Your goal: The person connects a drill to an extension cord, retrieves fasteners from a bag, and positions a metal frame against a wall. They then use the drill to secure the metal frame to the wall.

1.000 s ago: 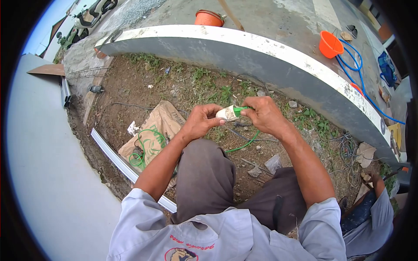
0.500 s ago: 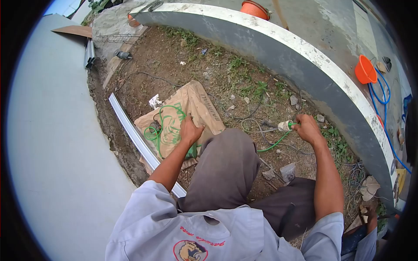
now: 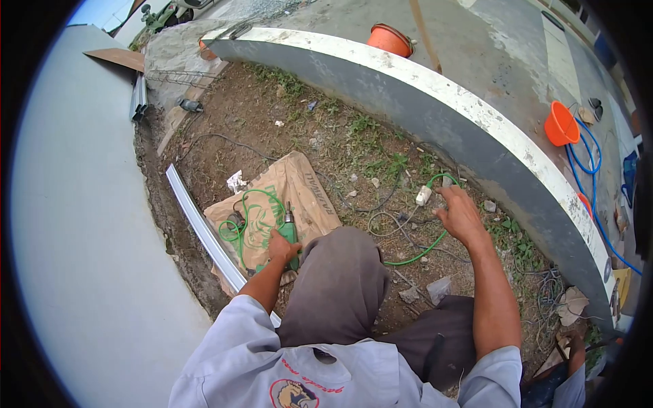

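My left hand is wrapped round the body of a green drill, which lies over a brown paper sack with its chuck pointing away from me. A green cord loops on the sack beside a dark round object. My right hand has its fingers apart and holds nothing. Just to its left, a white connector sits on the soil, with a green cable curving from it around the hand.
A low curved wall arcs across the front and right. A metal channel lies left, beside a pale wall. Orange buckets and a blue hose are beyond. Another person's hand shows at lower right.
My right hand has let go of the green cable end and opened; the connector now rests on the ground. My left hand is now on the drill, whose chuck has come into view.
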The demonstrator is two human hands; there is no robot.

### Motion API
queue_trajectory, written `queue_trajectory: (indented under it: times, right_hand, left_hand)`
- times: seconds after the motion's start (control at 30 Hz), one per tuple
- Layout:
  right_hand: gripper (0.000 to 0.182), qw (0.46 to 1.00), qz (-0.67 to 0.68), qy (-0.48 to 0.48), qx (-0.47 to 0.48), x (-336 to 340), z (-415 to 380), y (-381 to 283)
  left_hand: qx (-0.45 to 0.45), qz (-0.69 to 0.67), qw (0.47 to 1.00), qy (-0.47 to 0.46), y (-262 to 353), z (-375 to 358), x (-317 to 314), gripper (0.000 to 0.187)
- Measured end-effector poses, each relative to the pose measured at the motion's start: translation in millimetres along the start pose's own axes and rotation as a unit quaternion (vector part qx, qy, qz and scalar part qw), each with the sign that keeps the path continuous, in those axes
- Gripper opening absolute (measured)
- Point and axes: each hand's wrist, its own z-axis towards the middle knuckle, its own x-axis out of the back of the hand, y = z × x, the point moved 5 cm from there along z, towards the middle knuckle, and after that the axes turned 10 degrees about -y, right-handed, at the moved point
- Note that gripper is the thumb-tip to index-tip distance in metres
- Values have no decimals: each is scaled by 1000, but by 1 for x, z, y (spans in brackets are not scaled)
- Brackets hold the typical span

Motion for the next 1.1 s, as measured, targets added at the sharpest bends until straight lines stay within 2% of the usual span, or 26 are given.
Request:
queue_trajectory:
  times: [0.27, 0.37, 0.47, 0.5, 0.6, 0.67, 0.73, 0.8, 0.83, 0.93, 0.97, 1.0, 1.1]
  right_hand:
    - [44, 999, 15, -36, 8, 4, -3, 1]
    - [41, 999, 22, -15, 24, 9, -3, 3]
    - [38, 998, 47, 7, 45, 18, -5, -2]
    - [38, 998, 45, -14, 39, 20, -4, -4]
    - [42, 995, 81, -53, 41, 11, 5, -8]
    - [46, 982, 160, -55, 84, 3, 11, -21]
    - [50, 966, 219, -46, 127, 1, 12, -40]
    - [53, 950, 257, -24, 174, 7, 8, -71]
    - [66, 945, 267, -40, 183, 2, 10, -80]
    - [83, 940, 207, 63, 263, 2, 8, -112]
    - [95, 941, 181, 62, 280, 5, 7, -120]
    - [96, 943, 161, 82, 281, 8, 5, -127]
    - [95, 945, 116, 139, 273, 10, 0, -134]
  left_hand:
    - [-36, -6, 999, -2, -10, 16, -5, 101]
    - [-95, -34, 993, 55, -21, 25, 1, 94]
    - [-144, -187, 972, 0, -29, 27, 23, 83]
    - [-144, -235, 961, -40, -22, 17, 30, 81]
    - [-133, -357, 915, -132, 3, -12, 76, 70]
    - [-164, -404, 882, -180, 17, -18, 99, 62]
    - [-205, -462, 842, -189, 63, -65, 134, 55]
    - [-245, -520, 791, -209, 90, -76, 157, 52]
    - [-249, -553, 763, -225, 105, -83, 166, 55]
    - [-307, -613, 667, -291, 173, -127, 187, 62]
    - [-332, -617, 640, -314, 194, -138, 187, 64]
    - [-356, -619, 612, -339, 213, -150, 184, 65]
    - [-384, -619, 578, -369, 260, -190, 164, 66]
